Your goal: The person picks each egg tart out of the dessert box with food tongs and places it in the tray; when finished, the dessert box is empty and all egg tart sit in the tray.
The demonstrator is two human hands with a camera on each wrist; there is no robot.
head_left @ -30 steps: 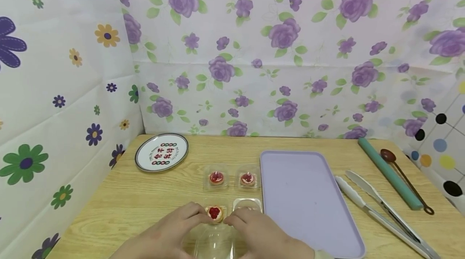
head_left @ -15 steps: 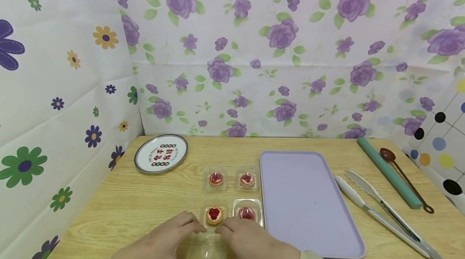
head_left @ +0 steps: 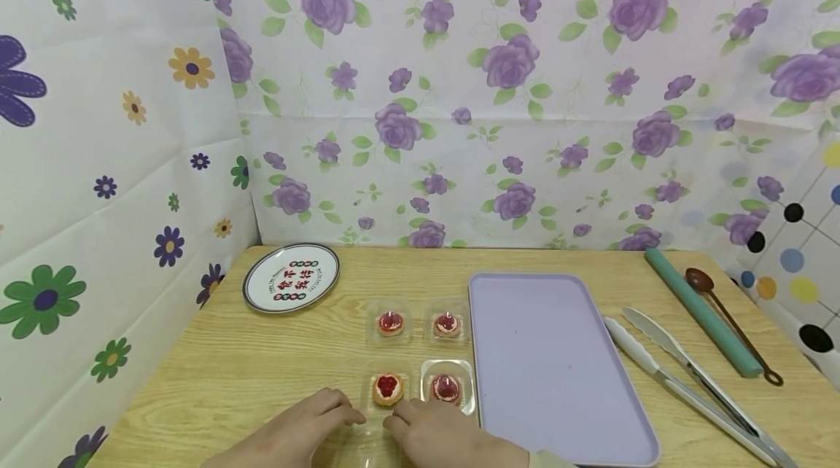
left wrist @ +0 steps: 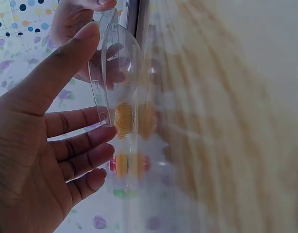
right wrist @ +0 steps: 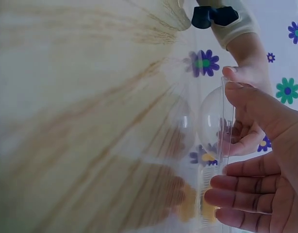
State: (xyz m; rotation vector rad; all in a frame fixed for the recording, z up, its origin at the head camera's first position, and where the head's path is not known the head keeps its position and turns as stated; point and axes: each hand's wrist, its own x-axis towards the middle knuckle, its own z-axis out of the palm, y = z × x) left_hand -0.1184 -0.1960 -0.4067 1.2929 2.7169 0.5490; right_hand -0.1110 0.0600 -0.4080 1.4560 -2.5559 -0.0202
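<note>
My left hand (head_left: 298, 428) and right hand (head_left: 453, 439) pinch opposite edges of a clear plastic dome lid (left wrist: 124, 53). In both wrist views the lid's dome bulges toward the tabletop, its flat rim facing up. Each hand has thumb and index finger at the rim (right wrist: 227, 121), the other fingers spread below. Just beyond my hands, a fruit tart (head_left: 388, 389) with a red topping sits in an uncovered clear tray. A second tart (head_left: 446, 388), under a clear cover, stands to its right, close to my right fingers.
Two more boxed tarts, a left one (head_left: 390, 323) and a right one (head_left: 448, 324), stand farther back. A lilac tray (head_left: 558, 366) lies to the right. Beyond it are metal tongs (head_left: 695, 388), a green roll (head_left: 702, 311) and a brown ladle (head_left: 701, 280). A printed plate (head_left: 292, 277) is back left.
Both hands have drawn back toward me with the clear lid and slightly left. The front-right tart, partly covered by my right hand before, now shows fully.
</note>
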